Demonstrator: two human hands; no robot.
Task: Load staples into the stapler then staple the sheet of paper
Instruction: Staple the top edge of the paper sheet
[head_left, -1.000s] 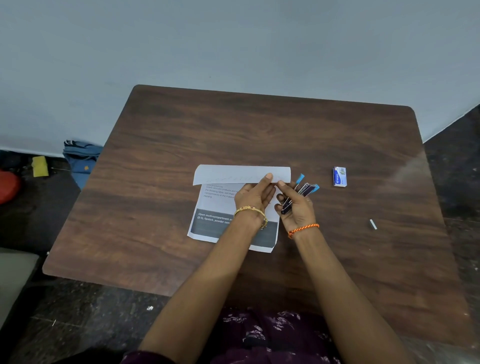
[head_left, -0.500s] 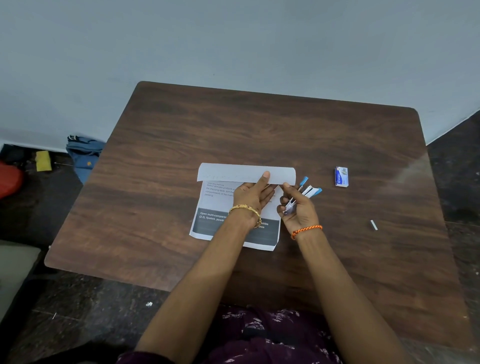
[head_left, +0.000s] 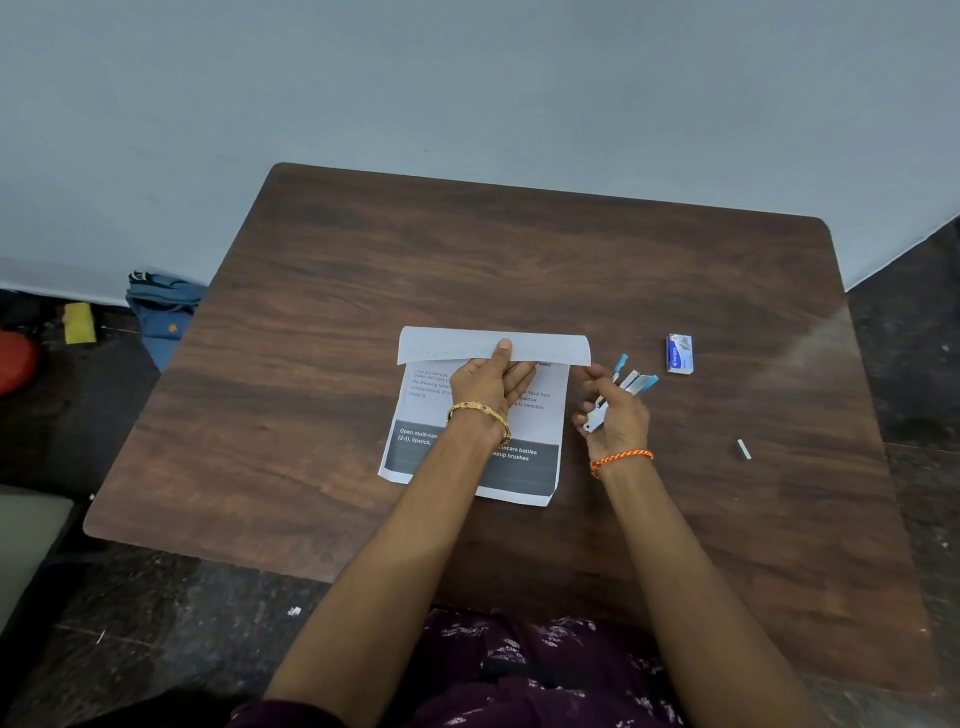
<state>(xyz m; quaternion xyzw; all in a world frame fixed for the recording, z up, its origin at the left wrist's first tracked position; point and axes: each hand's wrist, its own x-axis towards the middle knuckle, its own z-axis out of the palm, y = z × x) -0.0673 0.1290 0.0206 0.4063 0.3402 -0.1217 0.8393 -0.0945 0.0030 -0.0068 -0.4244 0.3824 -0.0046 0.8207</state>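
blue bag (head_left: 163, 312) beside wooden table (head_left: 519, 270).

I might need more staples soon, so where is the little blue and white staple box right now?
In the head view, the small blue and white staple box lies on the brown wooden table, just beyond and right of the right hand.

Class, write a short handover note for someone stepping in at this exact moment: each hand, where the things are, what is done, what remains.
Left hand: pressing the paper flat, a fingertip on its folded top edge.
Right hand: holding the stapler just right of the paper, off the table.
Staple box lies further right; a loose staple strip lies near the right edge.
Done: paper folded. Whether staples are loaded cannot be seen.
Left: staple the fold.
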